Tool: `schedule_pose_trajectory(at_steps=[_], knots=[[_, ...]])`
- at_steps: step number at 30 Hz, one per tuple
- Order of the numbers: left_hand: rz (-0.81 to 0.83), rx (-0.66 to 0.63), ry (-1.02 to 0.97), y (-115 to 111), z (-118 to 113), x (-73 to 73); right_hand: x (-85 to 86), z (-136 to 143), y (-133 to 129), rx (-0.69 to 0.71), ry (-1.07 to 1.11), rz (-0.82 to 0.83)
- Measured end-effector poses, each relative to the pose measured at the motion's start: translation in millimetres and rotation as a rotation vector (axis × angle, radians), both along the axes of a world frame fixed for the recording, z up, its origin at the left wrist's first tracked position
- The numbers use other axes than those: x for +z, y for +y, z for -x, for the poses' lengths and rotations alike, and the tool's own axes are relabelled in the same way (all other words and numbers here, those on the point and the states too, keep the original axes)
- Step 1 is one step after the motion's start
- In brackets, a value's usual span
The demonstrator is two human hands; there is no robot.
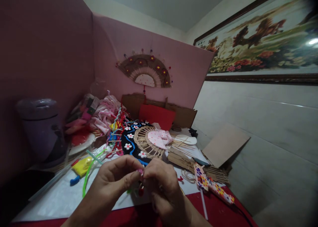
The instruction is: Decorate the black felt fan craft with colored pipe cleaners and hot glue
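Note:
My left hand [119, 179] pinches a small pink piece [140, 171] between thumb and fingertips; what it is exactly is too small to tell. Close against it, my right hand [165, 187] has its fingers curled together, and what they hold is hidden. A dark red bead-like thing [141, 191] shows below the fingertips, blurred. Just beyond both hands lies a black fan [128, 137] with white flowers, blue wavy lines and thin wooden sticks. A pink dotted cloth [159, 139] covers its inner part.
A flowered glue gun [213, 187] lies at right, its cord running off the table edge. Corrugated cardboard [182, 159] and a white lid-like piece [185, 139] are behind it. Pipe cleaners [86, 179], pink cloth [109, 107] and a lilac tumbler [42, 131] stand left. A finished-looking fan [146, 66] hangs on the pink panel.

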State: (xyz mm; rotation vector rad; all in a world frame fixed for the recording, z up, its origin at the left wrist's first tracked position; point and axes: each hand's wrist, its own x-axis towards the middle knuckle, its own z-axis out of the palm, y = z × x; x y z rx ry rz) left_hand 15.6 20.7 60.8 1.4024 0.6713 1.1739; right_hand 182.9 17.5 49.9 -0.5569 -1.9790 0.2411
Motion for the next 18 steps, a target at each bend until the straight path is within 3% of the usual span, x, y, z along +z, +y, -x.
schedule_pose_trajectory(at_steps=[8,14,18], knots=[[0.154,-0.017,-0.052,6.4,2.7,-7.1,4.0,0.1,-6.3,-0.09,0.03,0.123],[0.237,0.007,-0.084,-2.8,-5.3,8.7,0.9,-1.1,-3.3,-0.16,0.072,0.174],[0.196,0.04,-0.036,-6.9,-6.6,14.5,0.8,-2.9,-2.3,-0.152,0.083,0.18]])
